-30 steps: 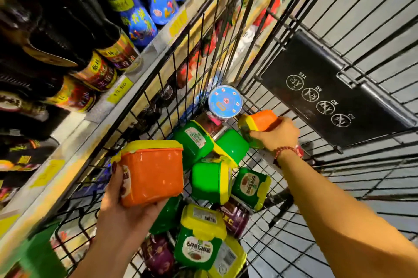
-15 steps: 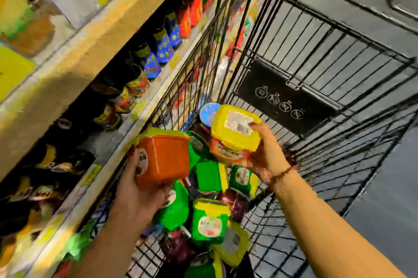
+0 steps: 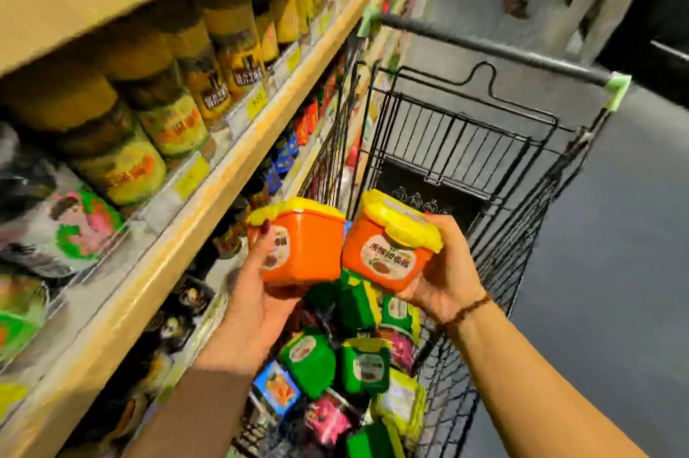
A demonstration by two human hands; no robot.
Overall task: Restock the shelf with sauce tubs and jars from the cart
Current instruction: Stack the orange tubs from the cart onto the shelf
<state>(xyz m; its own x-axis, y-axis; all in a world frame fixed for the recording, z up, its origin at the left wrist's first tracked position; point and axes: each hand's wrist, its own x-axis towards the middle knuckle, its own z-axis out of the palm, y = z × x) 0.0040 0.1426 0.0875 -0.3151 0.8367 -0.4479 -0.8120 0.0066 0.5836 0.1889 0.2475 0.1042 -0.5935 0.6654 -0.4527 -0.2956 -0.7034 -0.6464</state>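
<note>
A person holds two orange sauce tubs with yellow lids above a black wire cart in a store aisle. The left hand cups the left orange tub from below and the side, fingers wrapped around its labelled face; the tub stands roughly upright. The right hand clasps the right orange tub, which tilts toward the camera, label facing out. The two tubs sit just beside each other, nearly touching, over the cart's left side. Below them the cart basket holds a jumble of green tubs, yellow-lidded tubs and dark jars. The wooden shelf runs along the cart's left side, lined with yellow-capped jars behind price tags. A beaded bracelet circles the right wrist.
</note>
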